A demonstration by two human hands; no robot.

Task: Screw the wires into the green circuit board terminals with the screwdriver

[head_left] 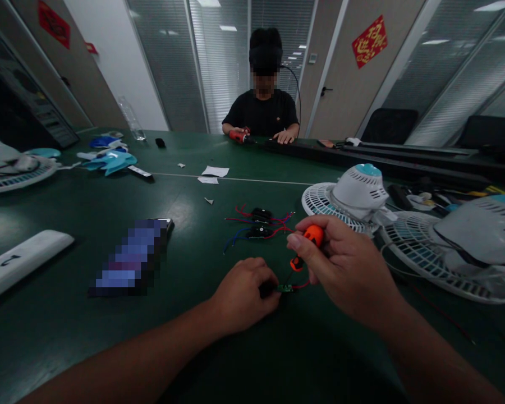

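Observation:
My right hand [340,264] is closed round an orange and black screwdriver [313,235], its shaft tilted down to the left. The tip reaches a small green circuit board [285,288] that has a red wire on its right side. My left hand [250,292] is closed at the board's left end, pinching a dark part there; the fingertips are partly hidden. Just beyond my hands lie two black modules [260,232] with red and blue wires.
White fan parts [357,193] stand on the right of the green table. A phone [130,255] and a white elongated case [25,261] lie left. Paper scraps [215,171] and blue fan blades [107,161] are farther back. Across the table a person [263,106] holds a red power tool [238,136].

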